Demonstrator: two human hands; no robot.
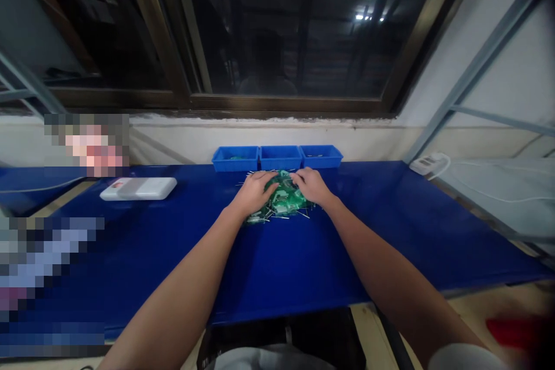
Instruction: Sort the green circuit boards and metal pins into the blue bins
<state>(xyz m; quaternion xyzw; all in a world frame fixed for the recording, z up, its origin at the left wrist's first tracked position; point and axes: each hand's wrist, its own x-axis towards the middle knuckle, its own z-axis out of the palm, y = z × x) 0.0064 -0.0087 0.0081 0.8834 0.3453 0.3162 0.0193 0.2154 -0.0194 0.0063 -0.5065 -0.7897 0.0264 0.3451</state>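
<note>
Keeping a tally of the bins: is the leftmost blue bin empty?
Not empty: the leftmost blue bin has something green lying inside, too small to identify from this view.

Both forearms [182,300] bare — a white sleeve [466,358] just showing on the right arm.

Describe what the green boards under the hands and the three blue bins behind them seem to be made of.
The green boards look like glossy solder-masked fibreglass, going by their sheen and printed tracks. Their thin leads look like bright metal wire. The blue bins look like moulded plastic, with smooth walls.
</note>
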